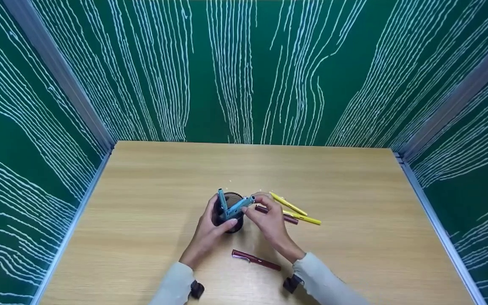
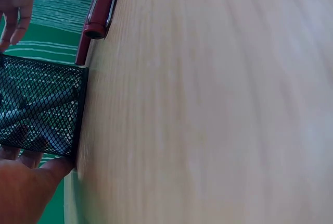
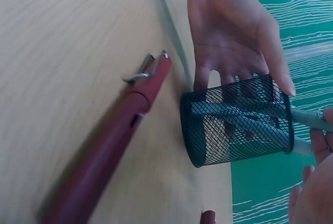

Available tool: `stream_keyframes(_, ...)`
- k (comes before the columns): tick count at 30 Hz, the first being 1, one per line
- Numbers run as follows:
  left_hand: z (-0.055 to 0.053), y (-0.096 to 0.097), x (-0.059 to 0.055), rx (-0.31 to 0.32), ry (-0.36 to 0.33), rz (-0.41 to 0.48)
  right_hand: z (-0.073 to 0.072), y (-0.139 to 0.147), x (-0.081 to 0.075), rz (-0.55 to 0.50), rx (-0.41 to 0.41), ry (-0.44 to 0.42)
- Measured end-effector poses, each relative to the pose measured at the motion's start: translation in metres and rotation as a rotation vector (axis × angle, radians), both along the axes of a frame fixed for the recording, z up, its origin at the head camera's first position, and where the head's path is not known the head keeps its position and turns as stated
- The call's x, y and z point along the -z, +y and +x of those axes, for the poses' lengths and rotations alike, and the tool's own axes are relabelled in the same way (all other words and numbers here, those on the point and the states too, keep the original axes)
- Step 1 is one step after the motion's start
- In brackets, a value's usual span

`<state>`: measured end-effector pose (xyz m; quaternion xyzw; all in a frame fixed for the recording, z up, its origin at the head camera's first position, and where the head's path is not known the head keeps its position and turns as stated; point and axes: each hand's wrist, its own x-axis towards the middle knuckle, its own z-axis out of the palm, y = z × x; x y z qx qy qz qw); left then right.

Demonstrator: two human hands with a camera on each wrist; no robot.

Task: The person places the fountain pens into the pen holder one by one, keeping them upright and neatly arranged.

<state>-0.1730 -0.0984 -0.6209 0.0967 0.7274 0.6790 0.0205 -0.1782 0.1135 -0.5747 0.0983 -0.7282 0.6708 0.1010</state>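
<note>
A black wire-mesh pen cup [image 3: 237, 125] stands on the table with blue pens in it. My left hand [image 1: 211, 226] holds the cup from its left side, fingers and thumb around the mesh. One blue pen [image 1: 222, 199] leans toward the cup's far left rim. Another blue pen [image 1: 240, 206] slants to the right, and my right hand [image 1: 271, 220] pinches it near its upper end. Its lower part is inside the cup, seen through the mesh in the right wrist view. Whether a further pen lies beside it, I cannot tell.
Right of the cup, beyond my right hand, lie a yellow pen [image 1: 290, 205], a second yellow pen [image 1: 309, 219] and a dark red pen [image 1: 290, 220]. Nearer the front lies another dark red pen [image 1: 256, 259]. Green walls with white lines enclose the wooden table [image 1: 151, 182].
</note>
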Motion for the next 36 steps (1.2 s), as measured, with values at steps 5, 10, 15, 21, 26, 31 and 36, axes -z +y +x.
stream_keyframes(5, 0.000, 0.000, 0.001, 0.001, 0.013, 0.008, 0.004, -0.003, 0.006, 0.046, 0.016, 0.004)
stream_keyframes(10, 0.000, 0.000, 0.002, -0.001, 0.018, -0.004, 0.004, -0.004, 0.012, 0.066, 0.023, -0.014)
stream_keyframes(15, 0.000, 0.000, 0.001, 0.009, 0.017, 0.016, 0.003, -0.005, 0.015, 0.082, 0.021, -0.010)
stream_keyframes(21, 0.000, 0.001, 0.000, 0.018, 0.013, 0.035, 0.002, -0.004, 0.016, 0.112, 0.008, 0.065)
stream_keyframes(26, 0.000, 0.000, 0.000, 0.021, 0.011, 0.042, 0.001, 0.002, 0.018, 0.103, 0.004, 0.071)
stream_keyframes(31, 0.000, 0.000, 0.000, 0.025, -0.001, 0.060, 0.001, 0.013, 0.019, 0.109, 0.009, 0.044)
stream_keyframes(36, 0.000, 0.000, 0.001, 0.023, -0.015, 0.067, 0.003, 0.024, 0.020, 0.086, 0.014, -0.011)
